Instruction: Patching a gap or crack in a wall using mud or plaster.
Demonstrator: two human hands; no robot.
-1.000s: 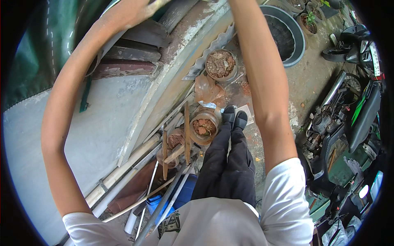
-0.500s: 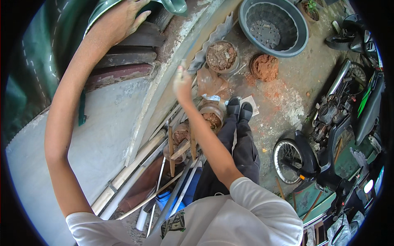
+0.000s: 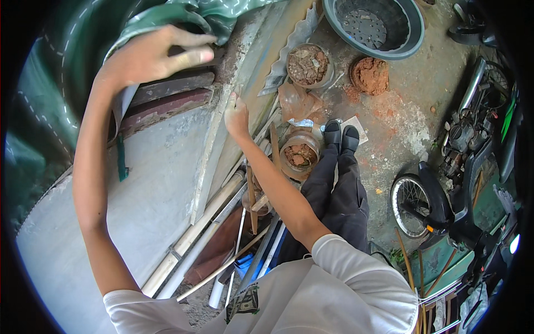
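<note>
Holding my left hand [image 3: 147, 62], thumb spread from fingers, beside the green tarpaulin [image 3: 50, 117], hung along the upper edge of the grey wall [image 3: 161, 153], likely as cover. Right hand [image 3: 237, 118] near its right edge; couldn't tell whether pinching.

Left hand [image 3: 146, 58] outstretched, loosely spread, right hand [image 3: 237, 117] closer in, curled

tarp [image 3: 44, 106] left, beside left hand [image 3: 153, 58] | soil [image 3: 300, 155] in pot [image 3: 293, 173], centre | motorcycle [image 3: 459, 133] right
</note>
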